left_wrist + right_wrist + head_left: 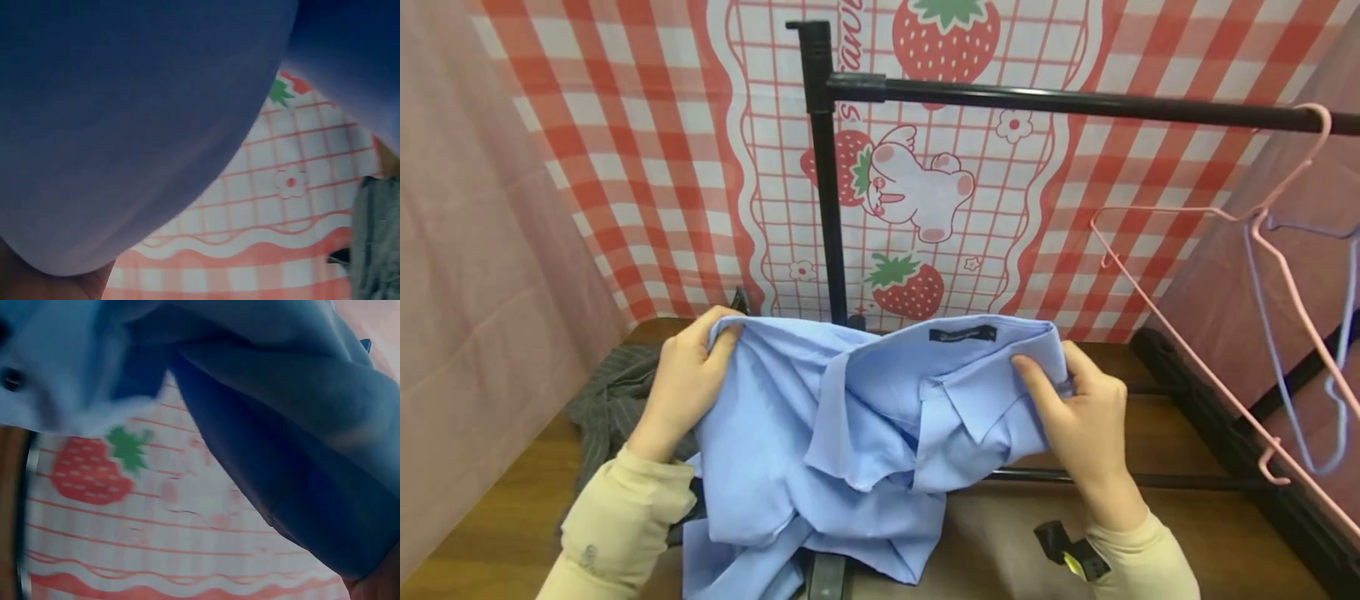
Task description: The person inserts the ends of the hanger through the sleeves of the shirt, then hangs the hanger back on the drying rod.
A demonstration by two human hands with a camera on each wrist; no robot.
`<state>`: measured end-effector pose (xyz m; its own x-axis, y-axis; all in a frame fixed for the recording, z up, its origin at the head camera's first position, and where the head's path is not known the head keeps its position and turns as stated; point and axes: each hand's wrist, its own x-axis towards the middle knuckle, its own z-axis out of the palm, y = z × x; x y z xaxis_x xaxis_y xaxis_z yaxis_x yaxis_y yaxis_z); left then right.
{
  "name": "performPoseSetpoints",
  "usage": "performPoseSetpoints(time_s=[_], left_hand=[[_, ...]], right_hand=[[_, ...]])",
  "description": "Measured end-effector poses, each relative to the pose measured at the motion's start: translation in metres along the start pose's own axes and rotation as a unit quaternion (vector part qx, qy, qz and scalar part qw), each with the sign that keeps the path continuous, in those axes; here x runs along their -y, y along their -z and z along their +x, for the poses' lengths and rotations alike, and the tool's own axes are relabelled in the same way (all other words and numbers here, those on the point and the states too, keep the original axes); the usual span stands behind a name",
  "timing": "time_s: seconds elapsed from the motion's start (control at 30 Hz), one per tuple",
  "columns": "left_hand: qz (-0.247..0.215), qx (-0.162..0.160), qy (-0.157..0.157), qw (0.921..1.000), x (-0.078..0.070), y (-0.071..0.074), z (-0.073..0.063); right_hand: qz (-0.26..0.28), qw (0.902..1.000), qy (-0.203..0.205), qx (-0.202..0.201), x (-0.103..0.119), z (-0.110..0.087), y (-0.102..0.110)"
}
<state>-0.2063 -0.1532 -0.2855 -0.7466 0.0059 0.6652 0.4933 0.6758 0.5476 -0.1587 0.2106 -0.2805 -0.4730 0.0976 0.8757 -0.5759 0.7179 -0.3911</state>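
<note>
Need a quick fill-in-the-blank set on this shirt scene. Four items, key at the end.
1. The left hand and right hand both grip a shirt whose colour is light ____.
2. The background colour of the shirt's label is ____.
3. In the head view, the dark striped garment lies nearer the person's ____ hand.
4. The fruit printed on the backdrop is the ____.

Missing words: blue; black; left; strawberry.

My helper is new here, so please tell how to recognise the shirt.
Find the black rack. Before it, the left hand and right hand hold the shirt: plain light blue with a black label, unlike the dark striped cloth nearby.
</note>
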Motion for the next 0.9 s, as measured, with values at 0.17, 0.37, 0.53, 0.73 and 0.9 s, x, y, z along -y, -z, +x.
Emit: performPoseSetpoints(time_s=[0.17,0.37,0.53,0.73,0.9], left_hand=[[0.034,0.055,0.029,0.9975,0.016,-0.007,-0.006],[0.042,0.144,0.091,0.9844,0.034,-0.017,-0.013],[0.026,0.204,0.113,0.972,0.05,-0.027,-0.017],[0.026,0.28,0.118,0.9524,0.06,-0.033,-0.021],[0.064,0.357,0.101,0.9264,0.06,-0.034,-0.026]], right_hand=[[0.022,0.9994,-0.019,0.018,-0.015,-0.014,-0.017],[0.032,0.9984,-0.022,0.042,-0.025,-0.02,-0.029],[0.02,0.9976,-0.035,0.057,-0.029,-0.025,-0.033],[0.003,0.9963,-0.018,0.084,-0.033,-0.03,-0.038],[-0.008,0.9954,-0.002,0.096,-0.037,-0.034,-0.042]])
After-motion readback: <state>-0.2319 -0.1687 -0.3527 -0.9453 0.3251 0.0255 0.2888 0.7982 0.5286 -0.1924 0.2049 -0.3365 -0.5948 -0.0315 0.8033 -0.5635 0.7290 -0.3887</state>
